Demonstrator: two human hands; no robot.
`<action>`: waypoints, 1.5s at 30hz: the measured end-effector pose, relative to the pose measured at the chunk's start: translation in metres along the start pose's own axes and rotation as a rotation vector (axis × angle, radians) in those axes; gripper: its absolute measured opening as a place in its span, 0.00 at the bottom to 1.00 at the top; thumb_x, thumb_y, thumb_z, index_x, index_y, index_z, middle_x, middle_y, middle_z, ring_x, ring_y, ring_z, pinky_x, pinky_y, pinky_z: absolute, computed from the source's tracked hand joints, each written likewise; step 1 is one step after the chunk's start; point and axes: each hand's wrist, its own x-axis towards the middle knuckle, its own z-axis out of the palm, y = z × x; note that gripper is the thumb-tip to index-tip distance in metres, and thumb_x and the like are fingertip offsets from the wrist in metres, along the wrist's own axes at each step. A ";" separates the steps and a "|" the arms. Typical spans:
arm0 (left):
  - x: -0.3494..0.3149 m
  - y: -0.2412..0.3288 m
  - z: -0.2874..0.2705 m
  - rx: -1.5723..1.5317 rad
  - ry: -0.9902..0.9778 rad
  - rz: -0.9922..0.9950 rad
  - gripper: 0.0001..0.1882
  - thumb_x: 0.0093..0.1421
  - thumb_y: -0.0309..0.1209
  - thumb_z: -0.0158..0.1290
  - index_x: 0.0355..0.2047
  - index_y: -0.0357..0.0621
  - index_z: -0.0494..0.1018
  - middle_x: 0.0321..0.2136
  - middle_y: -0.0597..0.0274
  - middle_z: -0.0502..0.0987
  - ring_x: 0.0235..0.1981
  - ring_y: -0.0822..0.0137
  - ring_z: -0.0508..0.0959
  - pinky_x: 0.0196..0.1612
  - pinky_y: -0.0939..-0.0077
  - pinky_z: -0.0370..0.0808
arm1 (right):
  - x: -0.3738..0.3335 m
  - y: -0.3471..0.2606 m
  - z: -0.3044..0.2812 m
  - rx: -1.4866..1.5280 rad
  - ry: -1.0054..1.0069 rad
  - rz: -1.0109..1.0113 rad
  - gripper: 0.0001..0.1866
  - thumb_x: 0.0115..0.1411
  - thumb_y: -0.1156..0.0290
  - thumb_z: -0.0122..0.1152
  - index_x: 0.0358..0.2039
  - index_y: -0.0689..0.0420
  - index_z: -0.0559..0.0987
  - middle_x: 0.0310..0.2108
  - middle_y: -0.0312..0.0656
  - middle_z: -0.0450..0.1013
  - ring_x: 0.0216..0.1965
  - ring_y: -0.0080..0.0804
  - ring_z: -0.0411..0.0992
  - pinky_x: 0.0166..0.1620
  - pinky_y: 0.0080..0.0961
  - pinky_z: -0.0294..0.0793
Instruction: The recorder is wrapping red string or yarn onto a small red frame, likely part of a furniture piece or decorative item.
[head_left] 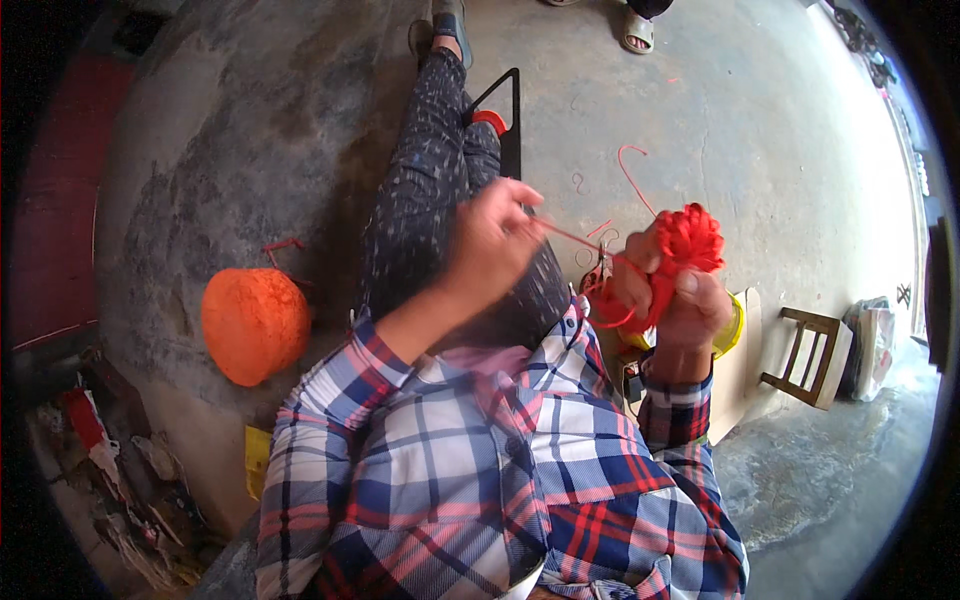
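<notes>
Cord bunch [692, 235], one in number, red and thickly knotted, was held up to the right of the lap. The right hand [703, 298] had its fingers wrapped around it, thumb pressed against its side, presumably to steady it against a pull. One red strand [572, 235] ran nearly straight to the left hand [497, 240], whose blurred fingers were pinched on it, seemingly to keep it taut. One loose end [630, 172] curved up beyond the bunch, apparently left unheld. Two legs [425, 185] stretched forward together, likely to leave space beside them for handling cord. Farther out, two stools stood within sitting reach: one orange stool [255, 325] at left, one wooden stool [810, 358] at right, both on the floor [780, 170].
</notes>
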 end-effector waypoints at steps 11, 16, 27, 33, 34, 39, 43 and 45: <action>-0.003 -0.077 -0.008 0.396 0.092 -0.077 0.15 0.63 0.36 0.49 0.25 0.38 0.72 0.16 0.53 0.74 0.16 0.63 0.73 0.20 0.68 0.67 | 0.043 0.093 -0.071 -1.509 0.009 0.070 0.18 0.51 0.67 0.63 0.42 0.59 0.79 0.36 0.50 0.73 0.37 0.49 0.74 0.41 0.37 0.74; 0.004 0.001 -0.021 0.113 0.129 -0.036 0.11 0.62 0.34 0.51 0.26 0.41 0.73 0.17 0.67 0.72 0.14 0.75 0.69 0.17 0.77 0.63 | 0.036 0.068 -0.043 -1.408 0.086 -0.283 0.25 0.50 0.65 0.67 0.50 0.58 0.75 0.48 0.51 0.69 0.49 0.48 0.70 0.53 0.37 0.69; 0.010 -0.030 -0.001 -0.584 0.023 -0.795 0.13 0.65 0.42 0.46 0.33 0.45 0.68 0.23 0.58 0.76 0.08 0.76 0.61 0.10 0.83 0.52 | -0.033 -0.086 -0.039 0.095 0.087 -0.481 0.11 0.69 0.64 0.45 0.39 0.60 0.68 0.19 0.28 0.59 0.18 0.18 0.57 0.27 0.20 0.58; 0.023 -0.030 -0.004 -0.615 -0.111 -0.950 0.06 0.57 0.34 0.45 0.32 0.48 0.65 0.19 0.51 0.75 0.07 0.75 0.62 0.08 0.82 0.52 | -0.092 -0.116 -0.013 -0.368 0.169 -0.582 0.15 0.69 0.61 0.43 0.39 0.61 0.68 0.14 0.29 0.56 0.13 0.17 0.53 0.18 0.18 0.50; 0.023 -0.031 -0.007 -0.634 -0.150 -0.904 0.05 0.53 0.31 0.46 0.31 0.49 0.65 0.19 0.52 0.76 0.07 0.75 0.62 0.08 0.82 0.52 | -0.105 -0.121 -0.019 -0.508 0.304 -0.679 0.15 0.68 0.60 0.45 0.39 0.61 0.69 0.15 0.28 0.56 0.13 0.16 0.53 0.17 0.18 0.49; 0.009 -0.051 0.003 -0.519 -0.057 -0.760 0.08 0.54 0.32 0.54 0.30 0.51 0.65 0.22 0.64 0.73 0.09 0.76 0.61 0.07 0.80 0.51 | -0.110 -0.105 -0.116 -0.633 1.007 -0.630 0.15 0.64 0.55 0.52 0.31 0.54 0.71 0.13 0.28 0.60 0.12 0.16 0.56 0.16 0.14 0.54; -0.011 -0.022 0.003 0.165 0.080 -0.012 0.06 0.54 0.27 0.57 0.31 0.41 0.73 0.29 0.61 0.73 0.31 0.69 0.74 0.36 0.74 0.73 | -0.061 -0.028 -0.050 -0.269 0.821 -0.263 0.16 0.62 0.53 0.54 0.36 0.54 0.73 0.21 0.32 0.68 0.17 0.20 0.65 0.19 0.19 0.64; -0.016 -0.002 0.007 0.173 -0.125 0.176 0.10 0.54 0.30 0.59 0.35 0.39 0.77 0.33 0.57 0.75 0.37 0.62 0.77 0.40 0.70 0.73 | -0.062 0.016 -0.078 -0.143 0.556 0.034 0.18 0.61 0.52 0.55 0.39 0.55 0.74 0.28 0.36 0.72 0.23 0.25 0.70 0.26 0.25 0.71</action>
